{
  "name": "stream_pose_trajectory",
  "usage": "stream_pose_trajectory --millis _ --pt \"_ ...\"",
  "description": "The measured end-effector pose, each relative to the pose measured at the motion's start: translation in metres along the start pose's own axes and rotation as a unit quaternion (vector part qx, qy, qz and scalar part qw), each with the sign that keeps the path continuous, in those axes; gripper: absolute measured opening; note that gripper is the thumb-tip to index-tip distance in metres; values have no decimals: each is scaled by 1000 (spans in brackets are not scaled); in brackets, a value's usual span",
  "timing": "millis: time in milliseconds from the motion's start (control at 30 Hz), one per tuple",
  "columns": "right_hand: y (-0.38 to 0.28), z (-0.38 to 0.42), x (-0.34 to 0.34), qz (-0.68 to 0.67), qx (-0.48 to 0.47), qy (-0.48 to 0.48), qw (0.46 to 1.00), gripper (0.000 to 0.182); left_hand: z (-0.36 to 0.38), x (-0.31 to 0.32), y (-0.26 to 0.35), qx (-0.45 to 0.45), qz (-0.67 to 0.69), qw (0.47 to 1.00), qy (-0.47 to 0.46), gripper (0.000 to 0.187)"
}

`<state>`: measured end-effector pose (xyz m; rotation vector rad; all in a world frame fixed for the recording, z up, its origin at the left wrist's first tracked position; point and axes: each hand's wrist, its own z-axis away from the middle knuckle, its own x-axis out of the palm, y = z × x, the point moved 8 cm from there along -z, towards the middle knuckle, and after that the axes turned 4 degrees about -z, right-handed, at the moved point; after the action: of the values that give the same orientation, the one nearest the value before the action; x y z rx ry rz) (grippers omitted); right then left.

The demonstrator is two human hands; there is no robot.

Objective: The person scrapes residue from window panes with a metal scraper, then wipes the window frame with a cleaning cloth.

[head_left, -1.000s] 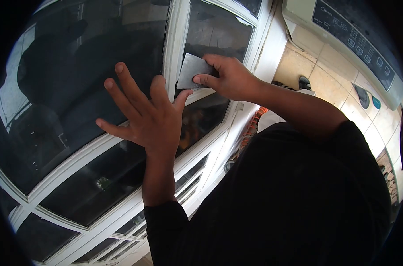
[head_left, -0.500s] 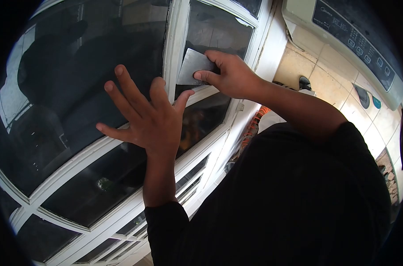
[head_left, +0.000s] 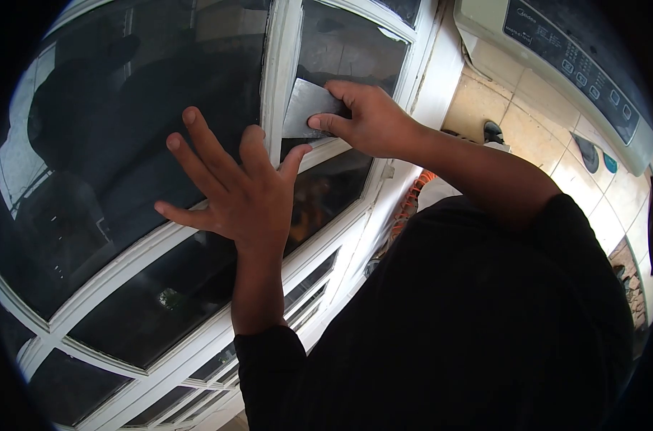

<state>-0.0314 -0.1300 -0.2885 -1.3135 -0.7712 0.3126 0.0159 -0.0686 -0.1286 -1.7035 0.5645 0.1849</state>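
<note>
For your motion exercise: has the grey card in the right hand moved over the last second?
Yes, slightly. The card in the right hand has crept up the pane, away from the white crossbar below it.

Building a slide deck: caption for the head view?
Right hand presses grey scraper on window pane; left hand braces the frame.

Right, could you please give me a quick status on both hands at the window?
Left hand spread flat on the glass. Right hand pinching the grey scraper against the pane beside the white frame bar. Nothing in the way.
</note>
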Motion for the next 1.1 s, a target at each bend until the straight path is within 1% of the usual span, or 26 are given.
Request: stream_pose_trajectory --millis 33,100,133,200,333,400,433,500,633,700,833,933,1100 --pt "2 0 -1 -1 0 1 1000 29 1 0 0 2 0 1000 0 72" --pt "14 -4 -2 -29 41 -22 999 30 1 0 -1 2 1 1000 2 72" --pt "12 -4 0 -28 40 -23 999 30 0 0 -1 0 0 1000 2 72" --pt "-2 0 0 12 -26 2 1000 29 -1 0 0 1 -5 1000 0 71" --pt "1 -5 -3 41 -1 -20 999 28 -1 1 -1 -3 1 1000 9 71" --pt "13 -4 -2 -17 34 -21 999 28 -1 0 0 -4 5 1000 0 71" --pt "12 -2 -1 -17 38 -22 999 28 0 0 2 -4 7 1000 -3 71" --pt "2 0 3 -5 15 -25 1000 28 -1 0 0 -7 6 1000 4 62" --pt "13 -3 1 -11 29 -26 999 28 -1 1 0 -15 21 1000 -9 62" --pt "12 0 4 29 31 -17 999 28 -1 0 0 -8 9 1000 -6 60" --pt "17 -4 1 5 21 -22 1000 29 -2 1 0 -12 17 1000 -13 59" --pt "18 -2 6 -18 23 -21 999 29 0 -1 -1 -12 16 1000 -2 59" --pt "13 -3 2 26 21 -21 999 30 -1 0 0 -12 19 1000 2 59"
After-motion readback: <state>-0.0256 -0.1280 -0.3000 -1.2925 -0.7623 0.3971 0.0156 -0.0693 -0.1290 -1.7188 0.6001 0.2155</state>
